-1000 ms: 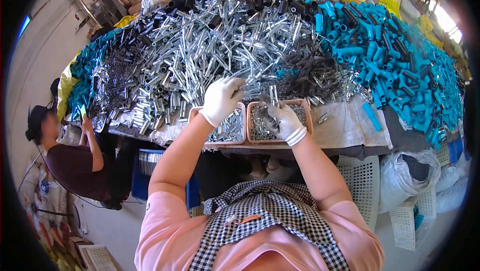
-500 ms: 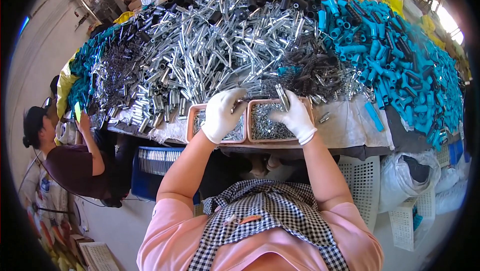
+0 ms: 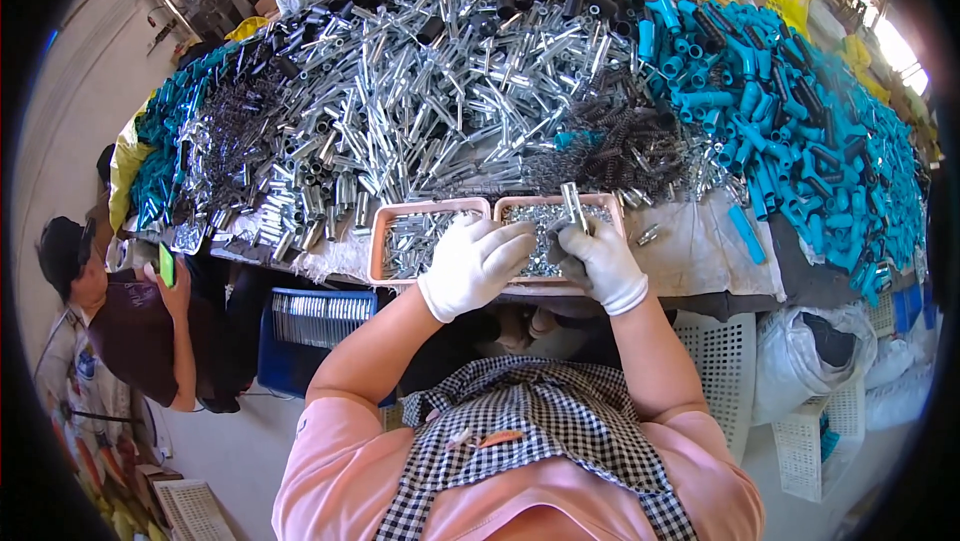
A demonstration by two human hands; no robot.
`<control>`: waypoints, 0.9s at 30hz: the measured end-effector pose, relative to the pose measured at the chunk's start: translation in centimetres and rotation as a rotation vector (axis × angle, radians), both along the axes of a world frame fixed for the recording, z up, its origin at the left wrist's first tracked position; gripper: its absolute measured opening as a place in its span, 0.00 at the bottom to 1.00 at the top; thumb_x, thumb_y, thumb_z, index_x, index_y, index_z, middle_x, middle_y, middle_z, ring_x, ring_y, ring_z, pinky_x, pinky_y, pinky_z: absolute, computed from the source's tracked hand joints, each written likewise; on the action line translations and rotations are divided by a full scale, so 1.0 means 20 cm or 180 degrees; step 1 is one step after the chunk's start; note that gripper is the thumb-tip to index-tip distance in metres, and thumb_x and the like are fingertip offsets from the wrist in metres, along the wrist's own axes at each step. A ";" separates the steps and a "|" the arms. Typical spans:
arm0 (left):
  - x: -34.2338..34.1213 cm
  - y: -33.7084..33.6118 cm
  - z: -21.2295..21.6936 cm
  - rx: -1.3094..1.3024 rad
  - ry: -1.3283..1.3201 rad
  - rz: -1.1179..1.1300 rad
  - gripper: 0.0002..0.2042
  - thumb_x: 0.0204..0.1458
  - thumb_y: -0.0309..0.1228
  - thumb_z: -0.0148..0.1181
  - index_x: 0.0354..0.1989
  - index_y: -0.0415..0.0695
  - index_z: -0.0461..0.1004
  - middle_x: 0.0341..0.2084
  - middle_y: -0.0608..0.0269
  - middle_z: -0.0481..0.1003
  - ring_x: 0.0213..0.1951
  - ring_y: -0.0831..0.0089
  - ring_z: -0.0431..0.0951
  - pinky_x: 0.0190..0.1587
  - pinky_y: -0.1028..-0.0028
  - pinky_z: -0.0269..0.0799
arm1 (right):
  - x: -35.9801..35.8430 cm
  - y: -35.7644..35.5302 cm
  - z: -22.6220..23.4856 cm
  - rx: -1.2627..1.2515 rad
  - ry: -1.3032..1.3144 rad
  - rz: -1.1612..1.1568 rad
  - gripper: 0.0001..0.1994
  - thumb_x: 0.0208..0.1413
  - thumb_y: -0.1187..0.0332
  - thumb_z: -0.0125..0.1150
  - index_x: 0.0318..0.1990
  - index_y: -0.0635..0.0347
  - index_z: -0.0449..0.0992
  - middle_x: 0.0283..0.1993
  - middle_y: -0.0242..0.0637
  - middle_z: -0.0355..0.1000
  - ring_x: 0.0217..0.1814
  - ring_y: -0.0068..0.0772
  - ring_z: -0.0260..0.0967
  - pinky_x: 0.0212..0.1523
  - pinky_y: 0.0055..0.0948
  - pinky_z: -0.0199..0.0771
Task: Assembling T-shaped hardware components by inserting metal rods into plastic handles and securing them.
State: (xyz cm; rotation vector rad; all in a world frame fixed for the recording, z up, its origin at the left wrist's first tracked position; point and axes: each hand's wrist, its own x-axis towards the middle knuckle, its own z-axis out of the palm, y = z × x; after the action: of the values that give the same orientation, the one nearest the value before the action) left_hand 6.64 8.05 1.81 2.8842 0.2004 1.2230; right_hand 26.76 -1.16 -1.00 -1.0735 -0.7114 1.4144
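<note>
Gloved hands [image 3: 476,263], metal tube [image 3: 572,205] in right [image 3: 610,269]

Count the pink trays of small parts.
2, side by side: the left tray, partly hidden by the left hand, and the right tray, partly hidden by the right hand. Others could hide under the metal heap.
</note>
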 end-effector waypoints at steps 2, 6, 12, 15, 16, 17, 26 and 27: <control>-0.01 -0.02 -0.01 -0.0138 -0.0045 -0.0081 0.14 0.44 0.30 0.68 0.40 0.43 0.76 0.38 0.61 0.80 0.30 0.65 0.78 0.34 0.68 0.72 | -0.01 -0.02 0.02 0.0025 0.0045 0.0075 0.06 0.55 0.70 0.62 0.38 0.61 0.75 0.27 0.30 0.73 0.21 0.17 0.63 0.20 0.19 0.62; -0.02 -0.08 -0.04 -0.3600 -0.0228 0.0548 0.15 0.58 0.32 0.60 0.50 0.35 0.75 0.27 0.58 0.78 0.22 0.74 0.75 0.25 0.75 0.69 | -0.06 -0.03 -0.04 0.1862 -0.2578 -0.0982 0.11 0.47 0.78 0.64 0.40 0.60 0.75 0.35 0.38 0.76 0.34 0.35 0.75 0.38 0.30 0.75; -0.07 -0.05 -0.09 -0.5277 -0.1002 0.0700 0.13 0.63 0.32 0.53 0.45 0.34 0.75 0.22 0.69 0.71 0.18 0.83 0.68 0.21 0.82 0.62 | -0.08 -0.05 -0.06 0.2289 -0.3495 -0.1138 0.14 0.40 0.79 0.66 0.38 0.59 0.75 0.38 0.42 0.77 0.35 0.37 0.77 0.35 0.29 0.75; -0.15 0.07 -0.10 -0.4609 -0.1312 0.1173 0.12 0.62 0.35 0.54 0.41 0.37 0.75 0.21 0.73 0.70 0.21 0.85 0.67 0.23 0.82 0.62 | -0.08 -0.03 -0.03 0.1066 -0.3096 -0.1214 0.10 0.46 0.73 0.69 0.37 0.63 0.76 0.29 0.35 0.74 0.27 0.23 0.70 0.28 0.25 0.69; -0.18 0.15 -0.16 -0.4499 -0.1513 0.1299 0.13 0.61 0.37 0.55 0.42 0.38 0.76 0.21 0.72 0.70 0.22 0.84 0.67 0.24 0.81 0.62 | -0.05 0.03 0.01 0.0982 -0.3159 -0.1251 0.11 0.46 0.71 0.69 0.37 0.63 0.77 0.27 0.33 0.73 0.26 0.21 0.68 0.27 0.24 0.68; -0.18 0.19 -0.13 -0.4129 -0.1174 0.1828 0.14 0.60 0.38 0.56 0.44 0.38 0.76 0.21 0.72 0.70 0.22 0.84 0.66 0.25 0.79 0.62 | 0.02 0.11 -0.04 0.0639 -0.2818 -0.1031 0.13 0.49 0.68 0.68 0.39 0.64 0.76 0.25 0.29 0.70 0.23 0.18 0.65 0.25 0.23 0.66; -0.02 0.12 -0.22 -0.0815 -0.0010 0.2138 0.25 0.41 0.35 0.70 0.50 0.42 0.74 0.51 0.48 0.71 0.56 0.50 0.67 0.58 0.50 0.63 | 0.01 0.39 0.13 0.0763 -0.1631 -0.0718 0.21 0.55 0.65 0.62 0.54 0.69 0.72 0.27 0.30 0.72 0.23 0.19 0.67 0.25 0.23 0.67; 0.01 0.09 -0.22 -0.0916 0.0056 0.1664 0.25 0.39 0.32 0.71 0.49 0.43 0.75 0.48 0.51 0.73 0.54 0.51 0.70 0.56 0.54 0.65 | 0.00 0.32 0.13 0.0669 -0.1496 -0.0748 0.20 0.55 0.65 0.62 0.53 0.68 0.72 0.26 0.30 0.72 0.23 0.18 0.66 0.25 0.23 0.67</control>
State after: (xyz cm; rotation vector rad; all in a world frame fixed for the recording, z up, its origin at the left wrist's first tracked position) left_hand 6.75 9.90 -2.60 2.6656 1.0874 1.0962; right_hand 26.76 5.17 1.58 -1.2886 -1.0081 0.8702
